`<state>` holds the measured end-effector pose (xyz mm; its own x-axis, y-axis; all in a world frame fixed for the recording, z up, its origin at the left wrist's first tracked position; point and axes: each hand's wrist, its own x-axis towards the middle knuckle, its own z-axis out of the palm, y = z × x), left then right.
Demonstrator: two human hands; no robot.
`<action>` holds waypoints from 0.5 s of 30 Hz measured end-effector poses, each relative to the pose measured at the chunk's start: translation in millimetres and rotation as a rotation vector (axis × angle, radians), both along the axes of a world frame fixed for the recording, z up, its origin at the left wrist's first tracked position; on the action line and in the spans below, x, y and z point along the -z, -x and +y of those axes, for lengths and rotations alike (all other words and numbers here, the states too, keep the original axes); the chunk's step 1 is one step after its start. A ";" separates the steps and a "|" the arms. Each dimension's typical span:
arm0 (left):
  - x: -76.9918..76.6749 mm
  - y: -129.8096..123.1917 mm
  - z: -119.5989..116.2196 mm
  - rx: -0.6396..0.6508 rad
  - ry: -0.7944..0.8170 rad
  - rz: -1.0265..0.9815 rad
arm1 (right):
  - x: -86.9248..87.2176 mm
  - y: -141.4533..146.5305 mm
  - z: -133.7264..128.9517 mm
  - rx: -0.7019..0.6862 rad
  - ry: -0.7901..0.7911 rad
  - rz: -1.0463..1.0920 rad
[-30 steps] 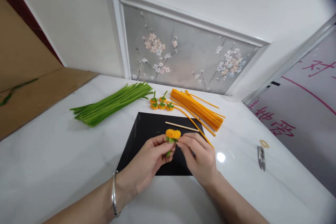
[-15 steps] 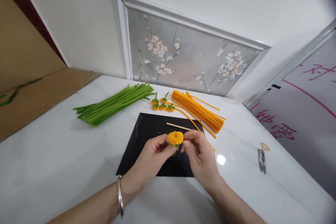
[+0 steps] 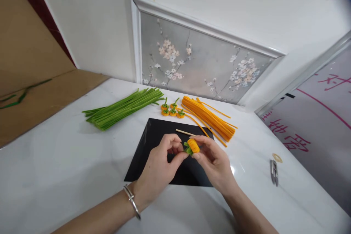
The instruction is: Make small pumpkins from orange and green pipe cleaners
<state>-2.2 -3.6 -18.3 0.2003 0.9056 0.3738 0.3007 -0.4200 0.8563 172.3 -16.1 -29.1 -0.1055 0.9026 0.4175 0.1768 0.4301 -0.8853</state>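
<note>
A small orange pipe-cleaner pumpkin (image 3: 194, 146) with green leaves and stem is held above a black mat (image 3: 137, 166). My right hand (image 3: 216, 161) grips its orange body between thumb and fingers. On the other side, my left hand (image 3: 161, 162) has thumb and fingertips closed at the pumpkin's green top, which faces left. Just beyond the hands, a thin wooden stick (image 3: 185, 132) lies on the mat, its right end hidden behind my right hand. Several similar little pumpkins (image 3: 172, 112) with green stems sit in a cluster behind the mat.
Green pipe cleaners (image 3: 123, 109) lie bundled at the left, orange pipe cleaners (image 3: 210, 119) at the right. Thread snips (image 3: 274, 173) and a pale yellow ring (image 3: 277, 158) rest far right. Cardboard (image 3: 90, 80) and a framed floral panel (image 3: 203, 55) border the white table.
The pumpkin has been turned from its orange underside facing me to its side, green top now leftward. My right hand has taken hold of its body, and my left fingers have shifted to the green part.
</note>
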 end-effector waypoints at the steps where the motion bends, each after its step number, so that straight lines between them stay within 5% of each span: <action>1: 1.0 0.1 0.5 0.029 0.034 -0.021 | 0.6 -1.3 0.7 -0.008 0.008 0.021; 9: 6.7 1.3 6.4 0.155 0.222 -0.101 | 3.1 -5.2 2.6 -0.063 0.091 0.121; 15: -2.0 -2.5 8.7 0.158 0.580 -0.498 | 1.3 0.4 4.9 -0.078 0.201 0.261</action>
